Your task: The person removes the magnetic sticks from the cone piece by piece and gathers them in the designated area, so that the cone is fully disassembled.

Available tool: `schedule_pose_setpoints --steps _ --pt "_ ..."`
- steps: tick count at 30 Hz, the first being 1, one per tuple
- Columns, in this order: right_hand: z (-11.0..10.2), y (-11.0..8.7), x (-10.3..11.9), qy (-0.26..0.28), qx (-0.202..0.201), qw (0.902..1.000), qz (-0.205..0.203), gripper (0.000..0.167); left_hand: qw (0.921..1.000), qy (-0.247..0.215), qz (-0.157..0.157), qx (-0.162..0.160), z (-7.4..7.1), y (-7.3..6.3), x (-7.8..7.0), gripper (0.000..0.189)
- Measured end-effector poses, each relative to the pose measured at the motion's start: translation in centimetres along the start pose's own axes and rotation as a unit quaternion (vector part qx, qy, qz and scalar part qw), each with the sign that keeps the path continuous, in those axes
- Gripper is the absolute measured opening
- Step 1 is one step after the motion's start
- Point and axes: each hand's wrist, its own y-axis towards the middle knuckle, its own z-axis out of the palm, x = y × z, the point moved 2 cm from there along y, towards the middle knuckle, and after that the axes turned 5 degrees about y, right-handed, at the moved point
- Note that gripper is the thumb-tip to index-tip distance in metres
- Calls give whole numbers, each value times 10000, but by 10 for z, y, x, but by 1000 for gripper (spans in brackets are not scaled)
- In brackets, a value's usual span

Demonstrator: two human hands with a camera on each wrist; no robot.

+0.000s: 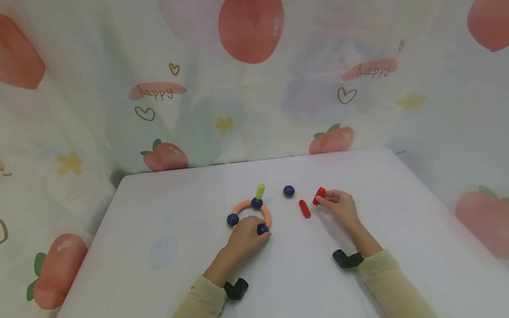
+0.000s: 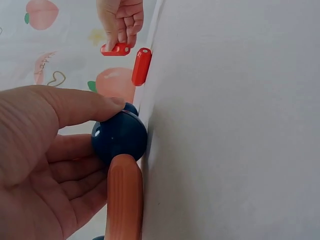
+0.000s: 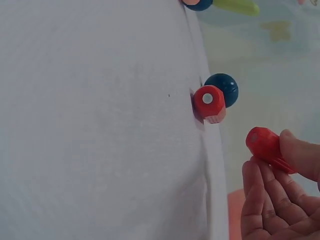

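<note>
My left hand [image 1: 245,235] pinches a dark blue ball [image 2: 120,137] between thumb and fingers. That ball joins a ring of curved orange rods [image 1: 267,215] with further blue balls, lying on the table; my hand hides part of the ring. A yellow-green rod [image 1: 260,191] sticks out from the ring's far ball [image 1: 256,203]. To the right, my right hand [image 1: 341,207] pinches a red rod [image 3: 265,145], with a pale round end facing the right wrist camera. A second red rod [image 1: 304,209] lies just left of that hand.
A loose blue ball [image 1: 289,191] sits beyond the lying red rod. Everything rests on a white-covered table [image 1: 302,274]. A peach-patterned cloth [image 1: 254,110] hangs behind the table's far edge. Black bands with a stub [image 1: 347,259] are on both wrists.
</note>
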Motion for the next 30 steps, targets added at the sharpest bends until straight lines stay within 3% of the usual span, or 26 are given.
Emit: schedule_pose_setpoints --steps 8,15,30 --pt "2 3 -7 -249 379 9987 227 46 9994 93 -155 278 -6 1 2 32" --pt "5 7 -6 -636 654 9947 466 45 9986 326 -254 337 -13 3 6 32" --pt "11 15 8 -1431 1003 9819 732 39 9967 64 -277 764 -21 7 18 32"
